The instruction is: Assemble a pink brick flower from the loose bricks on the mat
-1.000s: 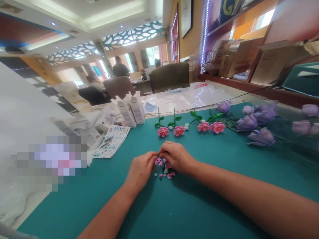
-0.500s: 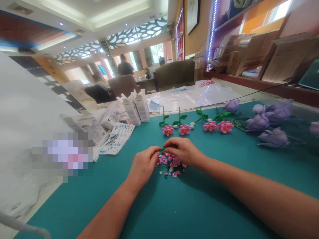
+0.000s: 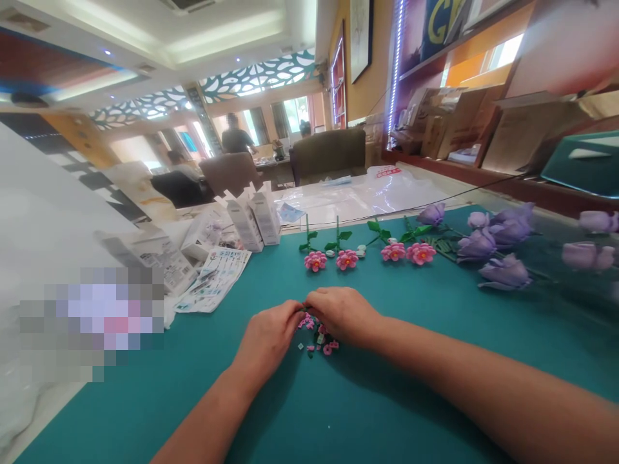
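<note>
My left hand [image 3: 271, 335] and my right hand [image 3: 344, 316] meet at the fingertips above the green mat [image 3: 290, 412]. Both are closed in a pinch on a small green building-block piece [image 3: 304, 309], mostly covered by the fingers. Right under them lies a pile of loose pink, green and white building-block pieces [image 3: 321, 338], partly hidden by my right hand. Beyond the hands, several pink block flowers [image 3: 347, 260] with green stems and leaves lie in a row. Small white pieces [image 3: 361, 251] sit between them.
Purple artificial flowers [image 3: 505, 272] lie at the right of the mat. On the left are printed instruction sheets [image 3: 213, 280], a blurred-out patch and white boxes [image 3: 267, 216]. Clear plastic wrapping [image 3: 348, 196] covers the surface behind the mat. People sit farther back.
My right hand has turned and closed in against the left fingertips, covering more of the green piece and the pile. The whole view has shifted slightly.
</note>
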### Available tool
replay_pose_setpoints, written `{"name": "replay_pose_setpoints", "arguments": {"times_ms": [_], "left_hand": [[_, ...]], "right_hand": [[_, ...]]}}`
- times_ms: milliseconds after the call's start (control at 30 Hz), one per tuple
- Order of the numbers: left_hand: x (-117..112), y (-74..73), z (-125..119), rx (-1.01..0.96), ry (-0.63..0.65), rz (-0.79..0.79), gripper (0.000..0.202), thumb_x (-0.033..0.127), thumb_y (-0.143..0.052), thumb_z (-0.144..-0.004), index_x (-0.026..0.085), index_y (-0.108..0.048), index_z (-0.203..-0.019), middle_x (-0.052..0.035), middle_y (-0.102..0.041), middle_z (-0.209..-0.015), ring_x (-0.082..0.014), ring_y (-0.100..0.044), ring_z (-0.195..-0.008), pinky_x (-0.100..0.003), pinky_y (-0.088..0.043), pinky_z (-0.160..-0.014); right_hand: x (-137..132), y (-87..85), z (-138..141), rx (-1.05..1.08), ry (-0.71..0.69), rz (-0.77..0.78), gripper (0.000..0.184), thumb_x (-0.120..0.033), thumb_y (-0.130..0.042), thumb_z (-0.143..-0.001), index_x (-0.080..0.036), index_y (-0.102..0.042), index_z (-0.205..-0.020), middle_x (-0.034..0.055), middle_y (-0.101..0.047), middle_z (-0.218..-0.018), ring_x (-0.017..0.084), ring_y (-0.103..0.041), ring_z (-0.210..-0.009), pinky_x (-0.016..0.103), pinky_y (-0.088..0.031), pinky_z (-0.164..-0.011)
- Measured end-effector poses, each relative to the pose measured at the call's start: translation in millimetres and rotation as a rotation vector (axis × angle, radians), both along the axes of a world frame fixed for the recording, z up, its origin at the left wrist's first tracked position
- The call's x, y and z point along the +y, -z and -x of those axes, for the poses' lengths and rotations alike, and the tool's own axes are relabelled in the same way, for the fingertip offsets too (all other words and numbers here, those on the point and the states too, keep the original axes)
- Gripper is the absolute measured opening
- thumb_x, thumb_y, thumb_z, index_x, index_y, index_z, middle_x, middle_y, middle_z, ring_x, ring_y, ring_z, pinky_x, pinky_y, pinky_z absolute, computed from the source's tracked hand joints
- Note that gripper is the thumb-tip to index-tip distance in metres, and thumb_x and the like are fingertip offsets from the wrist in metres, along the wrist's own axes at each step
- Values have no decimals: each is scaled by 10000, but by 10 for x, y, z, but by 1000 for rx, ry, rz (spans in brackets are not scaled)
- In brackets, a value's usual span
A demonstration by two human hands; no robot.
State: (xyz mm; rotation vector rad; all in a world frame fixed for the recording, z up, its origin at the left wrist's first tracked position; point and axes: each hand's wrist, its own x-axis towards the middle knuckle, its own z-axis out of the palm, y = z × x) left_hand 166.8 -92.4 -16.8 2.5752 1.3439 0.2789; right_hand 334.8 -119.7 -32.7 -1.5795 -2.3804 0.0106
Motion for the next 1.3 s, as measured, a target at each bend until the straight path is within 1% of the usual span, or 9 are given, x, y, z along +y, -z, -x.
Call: {"name": "replay_pose_setpoints", "arguments": {"times_ms": [100, 233, 367, 533, 733, 1067, 1200, 1300], "left_hand": [[-11, 14, 0, -2, 29, -33, 312, 322, -327, -923, 239, -624, -967, -22, -697, -898, -169, -629, -762, -245, -395, -623], [-31, 36, -2, -29, 52, -101, 344, 323, -297, -934, 234, -628, -961, -26, -703, -917, -178, -641, -798, -250, -411, -644], [-39, 55, -4, -51, 57, -147, 344, 316, -300, -936, 242, -634, -973, -16, -707, -937, -176, -648, -803, -247, -420, -649], [-41, 67, -3, -75, 72, -170, 354, 323, -293, -940, 236, -633, -992, -14, -706, -959, -178, -649, -827, -246, -433, -661], [-43, 83, 0, -110, 94, -207, 355, 329, -297, -939, 231, -633, -993, -17, -706, -963, -175, -651, -836, -247, -448, -686], [-50, 77, -4, -156, 100, -202, 347, 331, -313, -926, 231, -643, -968, -14, -712, -916, -166, -651, -799, -241, -443, -652], [-49, 34, 1, -140, 67, -185, 360, 354, -307, -921, 232, -645, -937, -16, -710, -875, -162, -641, -752, -239, -424, -618], [-42, -5, 20, -125, 38, -153, 346, 367, -319, -914, 235, -638, -926, -4, -700, -810, -159, -625, -701, -243, -401, -592]], "right_hand": [[-9, 4, 10, 6, 12, -2, 140, -76, -496, -793, -170, -570, -865, 43, -625, -793, 150, -529, -649, 277, -196, -512], [2, 33, 13, 13, 7, -20, 163, -39, -518, -749, -171, -550, -839, 44, -623, -787, 160, -536, -658, 275, -206, -516], [21, 74, 17, 61, 0, -66, 115, -67, -508, -796, -175, -539, -821, 38, -605, -776, 152, -514, -653, 270, -210, -520], [18, 87, 29, 83, 7, -103, 107, -93, -474, -839, -176, -538, -817, 28, -589, -765, 137, -478, -638, 265, -199, -521], [3, 85, 34, 84, 9, -109, 135, -50, -497, -786, -175, -532, -823, 22, -583, -765, 137, -468, -631, 264, -193, -515], [-13, 78, 48, 139, -1, -115, 164, -24, -503, -754, -181, -518, -796, 8, -554, -730, 131, -446, -605, 268, -188, -515], [15, 50, 31, 209, 5, -95, 96, -93, -497, -826, -176, -540, -804, 13, -574, -752, 121, -461, -620, 255, -206, -524], [48, 2, -7, 337, -7, -38, 76, -177, -506, -862, -183, -581, -854, 12, -617, -784, 120, -505, -676, 230, -256, -557]]}}
